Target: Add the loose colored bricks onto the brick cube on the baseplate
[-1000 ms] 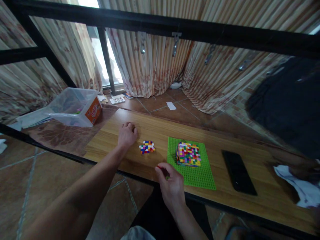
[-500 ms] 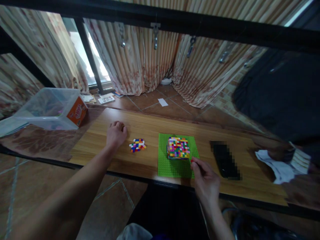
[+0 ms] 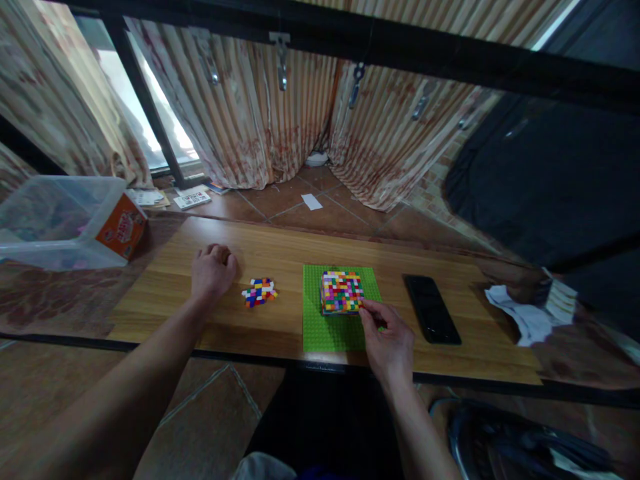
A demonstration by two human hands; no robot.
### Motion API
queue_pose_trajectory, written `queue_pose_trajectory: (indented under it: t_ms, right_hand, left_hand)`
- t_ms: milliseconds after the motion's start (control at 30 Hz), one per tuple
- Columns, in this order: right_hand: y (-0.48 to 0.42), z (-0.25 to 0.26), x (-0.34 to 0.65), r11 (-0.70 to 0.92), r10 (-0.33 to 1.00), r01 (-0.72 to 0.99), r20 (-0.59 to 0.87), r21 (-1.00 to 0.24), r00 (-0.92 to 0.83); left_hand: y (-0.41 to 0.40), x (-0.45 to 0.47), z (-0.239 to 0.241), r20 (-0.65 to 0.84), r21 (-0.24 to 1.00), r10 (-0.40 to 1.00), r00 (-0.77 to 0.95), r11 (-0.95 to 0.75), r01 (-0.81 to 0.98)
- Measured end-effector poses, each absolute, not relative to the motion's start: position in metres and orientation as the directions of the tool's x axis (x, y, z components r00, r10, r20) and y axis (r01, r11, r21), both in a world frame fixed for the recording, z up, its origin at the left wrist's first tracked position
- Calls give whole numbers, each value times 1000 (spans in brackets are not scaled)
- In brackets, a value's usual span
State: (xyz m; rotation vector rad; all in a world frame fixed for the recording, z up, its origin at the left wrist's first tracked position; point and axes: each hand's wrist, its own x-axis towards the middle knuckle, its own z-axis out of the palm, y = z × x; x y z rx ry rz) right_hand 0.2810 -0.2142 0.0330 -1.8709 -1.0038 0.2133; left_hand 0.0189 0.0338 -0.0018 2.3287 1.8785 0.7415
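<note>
- the right fingers (image 3: 369, 309) are pinched together at the near right corner of the multicoloured square block of small plastic bricks (image 3: 341, 291). they touch its edge, but whether a single brick sits between them cannot be told.
- the right hand (image 3: 387, 341) hovers over the near right part of the flat green studded baseplate (image 3: 324, 331), and the block stands on the far half of that plate.
- judged from this, the work is fine fitting at that corner. it would go best with a press straight down, not sideways, so the layers do not shear, and with the wrist kept low and steady.
- the left fingers (image 3: 216, 253) are curled into a loose fist on the pale wooden worktop (image 3: 280, 248), with nothing seen inside. the left hand (image 3: 212, 272) could better brace the plate's far left edge.
- the small loose cluster of coloured bricks (image 3: 259, 292) lies just beside the left hand, apart from the plate.
- a black phone (image 3: 431, 309) lies right of the plate, near the working hand, so the elbow should be kept clear of it.
- a clear plastic box with an orange label (image 3: 60, 223) stands far left.
</note>
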Motion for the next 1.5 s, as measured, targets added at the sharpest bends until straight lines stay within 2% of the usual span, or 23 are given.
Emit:
queue_pose_trajectory:
  t_ms: [233,633,767,933,1067,1267,1500]
  right_hand:
    - [-212,30,281,-195,686,481,231,-855,689]
    - [-215,31,282,-166,675,488,261,-857,690]
    - [-212,27,283,-171,655,394,195,-903,730]
    - [-203,20,286,-83,597,161,80,-984,798]
    - [-199,20,289,-39,593,37,6,-999,805]
    - [-200,22,289,-29,594,-28,-40,-999,804]
    - [-200,18,289,-28,597,-8,-23,-1000,802]
  left_hand:
    - [36,18,-4,323,341,936,140,-253,905]
    - [35,19,-4,324,337,937,130,-243,910]
    - [35,18,-4,327,320,934,140,-249,914]
    - [35,18,-4,333,324,932,142,-255,911]
    - [35,19,-4,336,341,932,137,-256,904]
    - [36,18,-7,345,335,928,141,-262,905]
    - [36,19,-5,330,330,933,142,-255,909]
